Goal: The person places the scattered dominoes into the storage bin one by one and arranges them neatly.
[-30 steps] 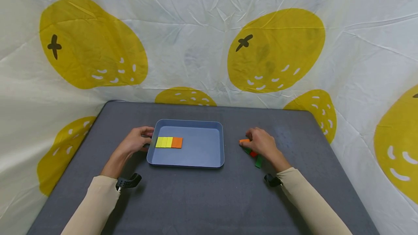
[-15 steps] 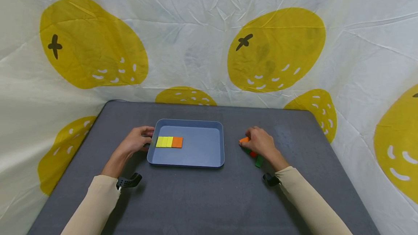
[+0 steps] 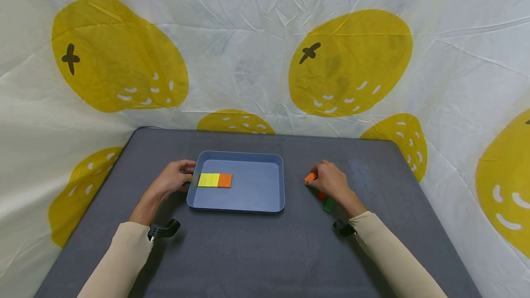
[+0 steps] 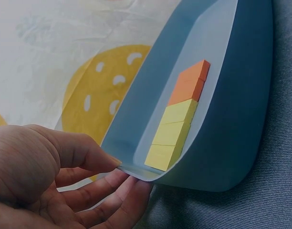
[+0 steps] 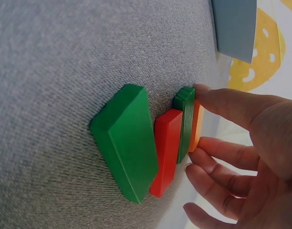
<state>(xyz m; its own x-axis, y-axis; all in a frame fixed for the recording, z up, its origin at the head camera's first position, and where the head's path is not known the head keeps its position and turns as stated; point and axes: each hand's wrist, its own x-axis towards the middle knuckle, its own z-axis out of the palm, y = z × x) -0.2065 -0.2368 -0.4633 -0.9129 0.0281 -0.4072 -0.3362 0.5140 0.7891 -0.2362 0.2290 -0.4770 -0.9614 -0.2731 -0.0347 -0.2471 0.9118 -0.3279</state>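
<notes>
Your left hand (image 3: 171, 179) pinches the tray (image 3: 248, 203) rim while your right hand (image 3: 329, 180) pinches an orange block (image 3: 309, 176); next, probably carry it left beside the tray's row (image 3: 215, 180).

From your head view, your right hand (image 3: 331, 183) covers most of the loose blocks on the table, so you see only the tip of an orange block (image 3: 310, 176), a sliver of a red block (image 3: 320, 195) and the end of a green block (image 3: 328, 204). In the right wrist view the orange block (image 5: 197, 125) is mostly behind a thinner green block (image 5: 185, 121), and whether your fingers actually grip it cannot be told. That view's edge cuts the tray (image 5: 235, 26) to one corner. In the left wrist view, your left hand (image 4: 50, 181) runs off the bottom and left edges.
</notes>
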